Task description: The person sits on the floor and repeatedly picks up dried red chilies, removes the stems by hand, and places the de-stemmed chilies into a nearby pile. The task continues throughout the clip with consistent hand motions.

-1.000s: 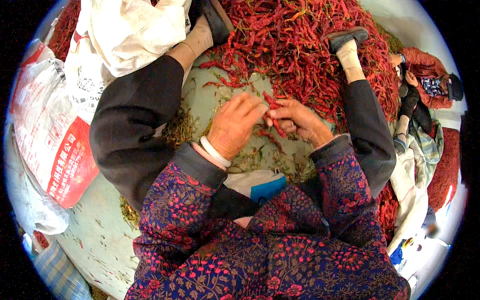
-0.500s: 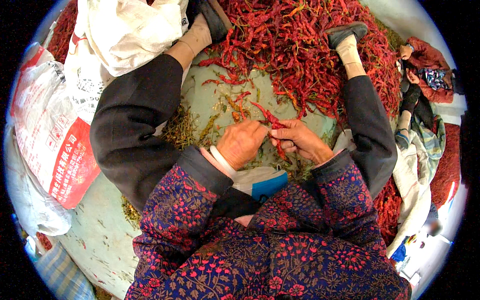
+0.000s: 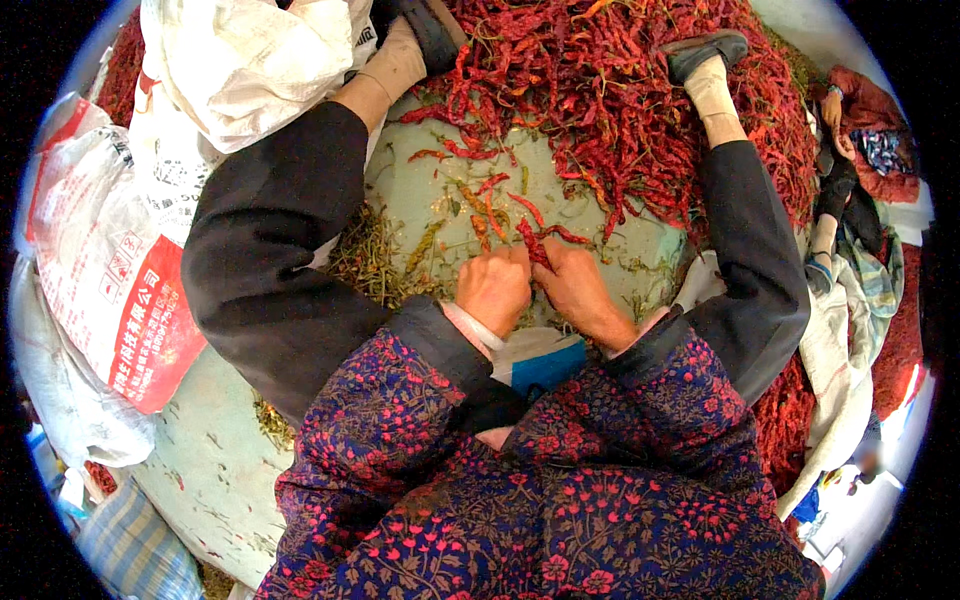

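Note:
Dried red chili peppers [image 3: 533, 247] poke up from between my two hands, which meet in front of my lap. My right hand [image 3: 583, 297] is closed around them, fingers curled under and mostly hidden. My left hand [image 3: 494, 292] is closed too, its fingertips pressed against the right hand; what they pinch is hidden. Just beyond, several loose chilies [image 3: 527, 210] lie on the pale green floor sheet [image 3: 500, 160]. A big heap of dried red chilies [image 3: 630, 130] spreads further out, between and past my feet.
Dry stems [image 3: 372, 262] are piled inside my left knee. A white woven sack [image 3: 260, 75] and a red-and-white sack [image 3: 110, 260] stand at left. A white-and-blue item [image 3: 540, 362] lies under my wrists. Another person [image 3: 875, 120] sits at far right, near a pale sack [image 3: 835, 350].
My hands have drawn together and the right fist has tightened around the chilies. A chili that pointed up leftward from my grip no longer does; loose ones lie just beyond my hands.

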A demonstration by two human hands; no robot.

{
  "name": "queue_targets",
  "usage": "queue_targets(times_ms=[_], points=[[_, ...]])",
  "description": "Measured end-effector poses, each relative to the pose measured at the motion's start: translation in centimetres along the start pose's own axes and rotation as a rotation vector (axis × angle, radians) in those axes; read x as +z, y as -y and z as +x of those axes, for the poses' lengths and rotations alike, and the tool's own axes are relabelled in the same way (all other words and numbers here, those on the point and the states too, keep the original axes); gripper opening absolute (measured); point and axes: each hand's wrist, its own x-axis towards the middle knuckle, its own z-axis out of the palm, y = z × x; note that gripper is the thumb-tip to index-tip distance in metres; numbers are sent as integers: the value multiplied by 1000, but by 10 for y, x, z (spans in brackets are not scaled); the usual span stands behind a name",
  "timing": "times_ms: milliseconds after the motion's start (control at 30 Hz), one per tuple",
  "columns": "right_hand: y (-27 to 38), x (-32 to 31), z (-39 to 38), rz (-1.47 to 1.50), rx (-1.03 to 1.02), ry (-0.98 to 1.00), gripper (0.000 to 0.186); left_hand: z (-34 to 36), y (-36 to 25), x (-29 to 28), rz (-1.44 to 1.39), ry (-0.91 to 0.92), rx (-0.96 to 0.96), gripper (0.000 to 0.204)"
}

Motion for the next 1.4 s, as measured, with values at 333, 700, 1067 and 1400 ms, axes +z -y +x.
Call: queue_targets(times_ms=[333,700,1067,1400], points=[[8,-42,7,876,303,116,17,9,60,-22,204,31,-161,8],[2,-63,10,1331,236,-18,13,13,50,-30,92,191,31,34],[13,-60,9,1435,396,-20,19,147,82,-21,107,-96,-285,74],[10,-53,12,1492,517,99,15,179,76,9,188,-158,-396,50]])
